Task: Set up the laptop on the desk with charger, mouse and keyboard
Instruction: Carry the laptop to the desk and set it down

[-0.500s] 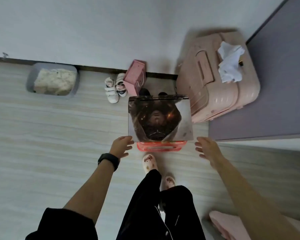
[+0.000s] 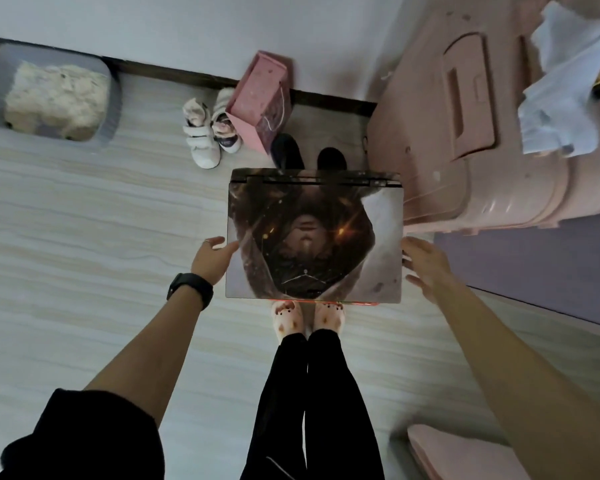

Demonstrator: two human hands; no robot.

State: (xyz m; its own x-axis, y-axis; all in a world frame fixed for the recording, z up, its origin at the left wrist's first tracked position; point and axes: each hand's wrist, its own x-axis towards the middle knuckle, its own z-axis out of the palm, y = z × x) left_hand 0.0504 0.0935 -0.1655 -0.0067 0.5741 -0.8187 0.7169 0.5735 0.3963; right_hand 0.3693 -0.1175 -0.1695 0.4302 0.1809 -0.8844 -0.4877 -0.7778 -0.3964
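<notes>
Pale wood-grain floor (image 2: 84, 237) fills the view, and a pink suitcase (image 2: 465, 133) is seen beyond the right grip (image 2: 426, 268). No table is shown. The laptop (image 2: 314, 237) is found between the two grips, closed, lid up and about level, with its hinge side away from them. A thin red edge (image 2: 326, 302) is visible under its near side, so it cannot be told whether the laptop is lifted or lies on something.

The laptop is judged to be stiff and moderately heavy, with a smooth printed lid that may be slippery under dry fingers. It is fragile against a fall, and the lid should not be pressed in the middle. It is best taken at both short sides, with fingers under the base and thumbs on top, so that the weight is shared and the lid is kept closed.

The left grip (image 2: 212, 259) is placed at the left side. Its thumb is laid on the lid and the lower fingers are hidden, probably beneath, so the edge seems to be pinched. The right grip is spread wide, with its fingertips touching or just beside the right side. Nothing is pinched by it, as far as can be seen.
</notes>
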